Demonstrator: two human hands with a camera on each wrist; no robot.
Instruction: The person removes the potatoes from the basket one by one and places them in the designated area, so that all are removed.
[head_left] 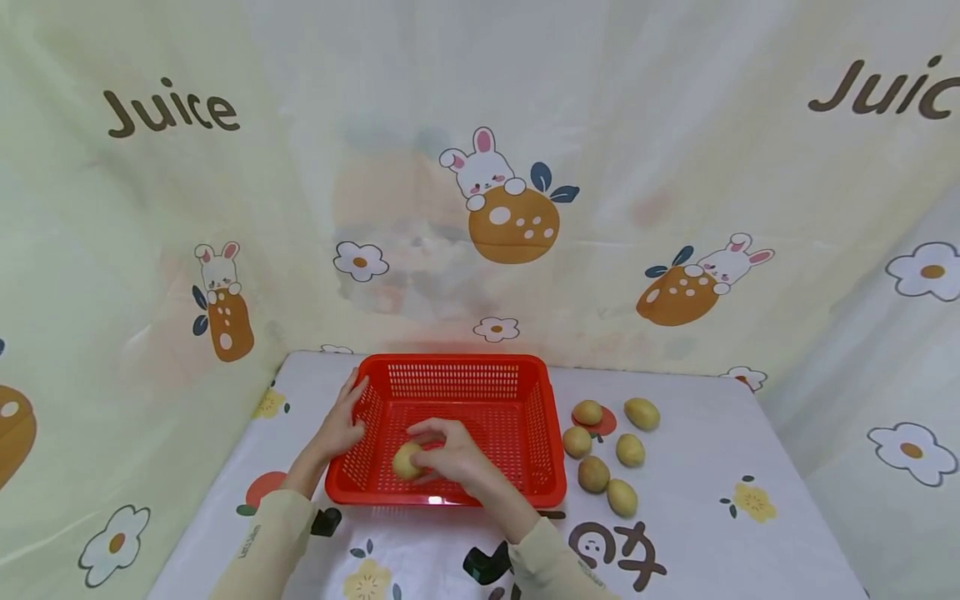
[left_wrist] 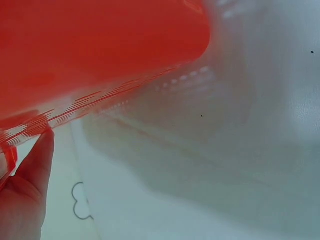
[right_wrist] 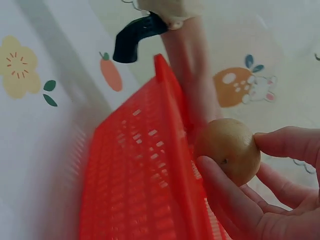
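A red plastic basket [head_left: 457, 360] with slotted walls stands on the table. My left hand [head_left: 341, 427] grips its left rim; a finger shows against the wall in the left wrist view. Over the front left part of the basket, my right hand [head_left: 450, 454] holds a round yellow-brown potato [head_left: 406, 461]. The right wrist view shows that potato [right_wrist: 230, 150] pinched between thumb and fingertips, close beside the basket's rim [right_wrist: 172, 125]. Several more potatoes [head_left: 593, 473] lie in a loose group on the table, just right of the basket.
A white cloth printed with flowers and fruit covers the table [head_left: 697, 508]. Behind it hangs a pale curtain [head_left: 607, 308] with rabbit and orange prints, which also runs along both sides.
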